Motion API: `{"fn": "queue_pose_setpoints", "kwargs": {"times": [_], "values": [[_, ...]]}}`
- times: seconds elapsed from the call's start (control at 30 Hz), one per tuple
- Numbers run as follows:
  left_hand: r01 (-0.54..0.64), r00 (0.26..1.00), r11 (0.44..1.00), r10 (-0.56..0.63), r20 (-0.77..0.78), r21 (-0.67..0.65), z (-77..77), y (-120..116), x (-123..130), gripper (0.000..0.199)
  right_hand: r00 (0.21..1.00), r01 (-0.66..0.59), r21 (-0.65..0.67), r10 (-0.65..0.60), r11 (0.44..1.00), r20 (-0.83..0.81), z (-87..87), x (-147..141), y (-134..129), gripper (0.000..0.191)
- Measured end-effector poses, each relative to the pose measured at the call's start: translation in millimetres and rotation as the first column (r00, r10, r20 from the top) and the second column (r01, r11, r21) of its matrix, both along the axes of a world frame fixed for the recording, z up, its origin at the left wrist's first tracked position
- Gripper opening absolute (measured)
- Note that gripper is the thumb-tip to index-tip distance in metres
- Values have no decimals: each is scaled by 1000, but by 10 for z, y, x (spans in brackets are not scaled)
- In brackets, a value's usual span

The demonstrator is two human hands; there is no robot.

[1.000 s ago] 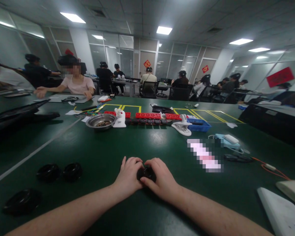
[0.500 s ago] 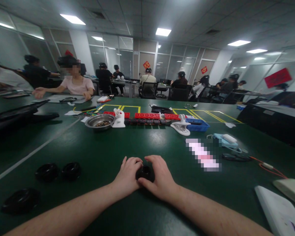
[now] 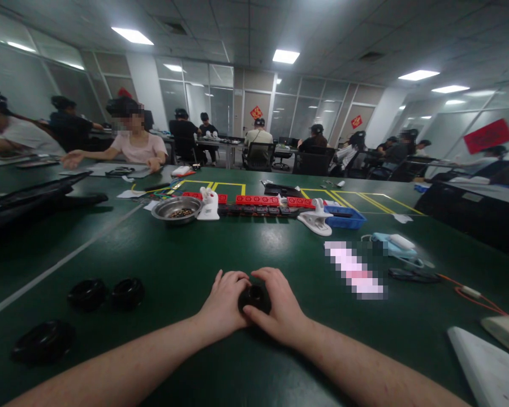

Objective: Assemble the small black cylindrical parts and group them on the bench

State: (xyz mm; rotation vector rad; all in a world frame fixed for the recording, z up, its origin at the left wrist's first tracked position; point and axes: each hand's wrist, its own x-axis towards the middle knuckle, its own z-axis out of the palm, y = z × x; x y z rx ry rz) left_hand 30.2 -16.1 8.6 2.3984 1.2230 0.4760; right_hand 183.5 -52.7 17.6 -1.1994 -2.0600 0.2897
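Between my two hands, on the green tabletop, is a dark, glossy round piece with a hole in its top (image 3: pixel 255 297). My left hand (image 3: pixel 224 296) curls around its left side, and some of those fingertips are hidden behind it. From the other side my right hand (image 3: pixel 283 302) grips it, with the thumb across the near edge and the fingers arched over the far right. Farther left lie three similar black ring-like pieces: one ring (image 3: pixel 87 294), a second ring (image 3: pixel 128 293) beside it, and a nearer ring (image 3: pixel 43 341).
A metal bowl of small parts (image 3: pixel 177 210), white clamp-like stands (image 3: pixel 316 217), a row of red blocks (image 3: pixel 257 200) and a blue tray (image 3: pixel 346 218) stand ahead. Right are a light-blue device (image 3: pixel 393 244), cables and a white box (image 3: pixel 487 362). A person in pink (image 3: pixel 138 148) sits across the table.
The whole view has shifted slightly, so everything sits a little farther right. Both hands keep the same hold on the black round piece.
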Motion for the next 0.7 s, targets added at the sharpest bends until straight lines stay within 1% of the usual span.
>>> {"fn": "queue_pose_setpoints", "kwargs": {"times": [0.1,0.17,0.23,0.3,0.37,0.43,0.5,0.57,0.63,0.7], "values": [[0,1000,1000,0,5,2,-13,8,2,30,1000,9,-16,-9,1000,14,-22,6,10,38],[5,1000,1000,-5,15,2,-18,11,3,34,1000,-31,-21,31,999,-2,-24,15,7,36],[2,1000,1000,-3,30,13,-26,14,2,38,994,-100,-4,100,995,-32,-19,26,-3,43],[-4,999,1000,4,33,24,-42,19,-1,38,987,-150,17,151,989,-51,-17,34,-10,51],[-9,1000,1000,8,27,29,-61,26,-4,34,991,-124,23,125,992,-55,-22,36,-10,53],[-5,1000,1000,4,22,28,-73,30,-7,32,998,-47,17,48,999,-51,-33,32,0,51],[2,1000,1000,-2,23,29,-66,26,-8,32,999,20,0,-20,1000,-34,-42,26,16,48],[5,1000,1000,-5,27,23,-42,16,-7,34,999,39,-16,-40,999,-23,-44,24,27,42],[4,999,1000,-5,34,8,-10,3,-4,37,999,-5,-12,4,1000,-36,-37,28,28,37],[-2,999,1000,2,37,-4,15,-4,0,39,993,-93,15,94,996,-65,-26,33,19,40]]}}
